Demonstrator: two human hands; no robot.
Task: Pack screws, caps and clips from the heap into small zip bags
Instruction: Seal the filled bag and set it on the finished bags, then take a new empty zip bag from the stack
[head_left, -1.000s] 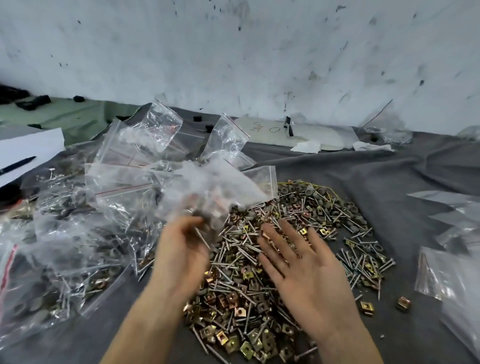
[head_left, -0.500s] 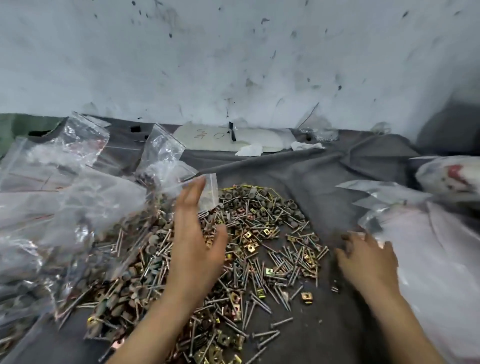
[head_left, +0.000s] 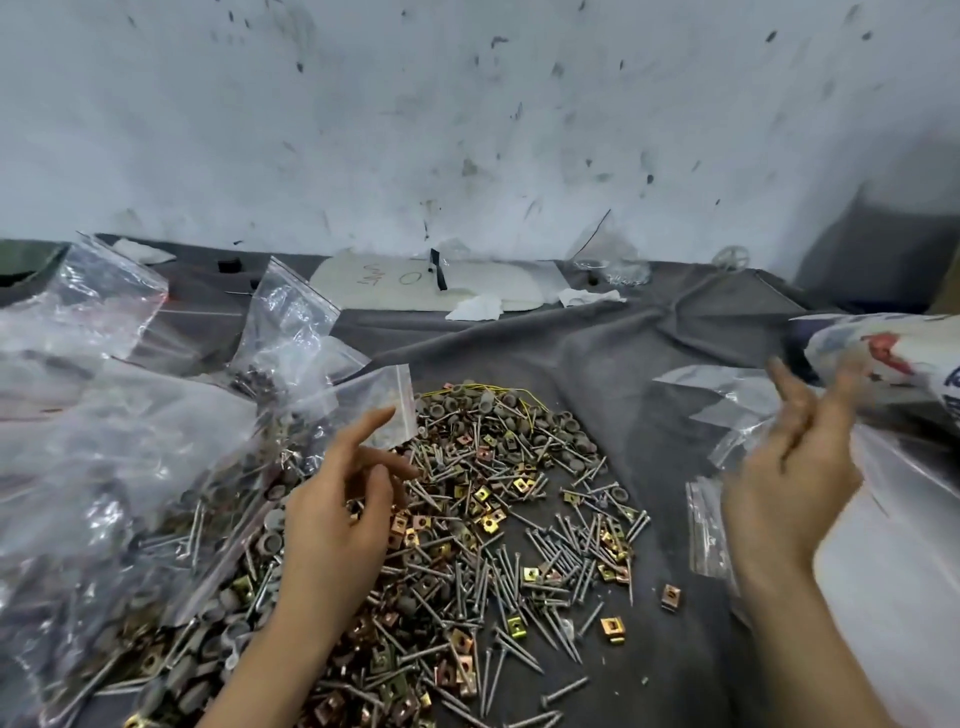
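A heap of screws, grey caps and brass clips (head_left: 498, 519) lies on the grey cloth (head_left: 597, 353) in the middle. My left hand (head_left: 337, 519) hovers over the heap's left side, fingers apart, holding nothing. My right hand (head_left: 789, 478) is raised at the right, back towards me, its blurred fingers pinching a thin clear zip bag (head_left: 737, 436). Under its wrist lies a small stack of empty zip bags (head_left: 704, 530). Filled zip bags (head_left: 104, 493) pile up on the left, overlapping the heap.
A half-filled zip bag (head_left: 291, 317) stands upright behind the left pile. A large white printed bag (head_left: 883, 353) and more clear plastic fill the right edge. A white pad (head_left: 415, 283) and paper scraps lie by the stained wall. Loose clips and screws scatter at the front.
My left hand let a filled bag go onto the left pile and now hovers over the heap. My right hand went right to the empty bags, then rose.
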